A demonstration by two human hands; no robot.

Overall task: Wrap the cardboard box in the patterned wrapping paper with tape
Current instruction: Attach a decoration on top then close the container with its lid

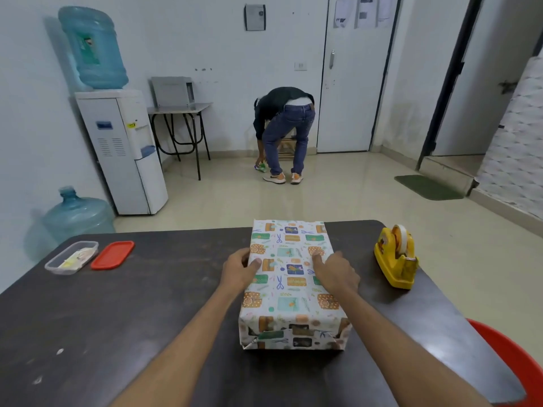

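White patterned wrapping paper (289, 259) covers cardboard box (291, 306), lying lengthwise at centre of dark table (147, 318). Near-end flaps folded but bulging; no tape discernible there. Left hand (239, 270) grips box's left edge, thumb on top. Right hand (333, 274) holds nothing, forefinger pressing top face. Yellow tape dispenser (396, 257) stands apart to right. Risk: untaped flaps spring open once pressure lifts; one-handed reach for tape may shift box, slacken folds.

Printed matt paper on box (289, 277); glossy plastic dispenser (396, 257).
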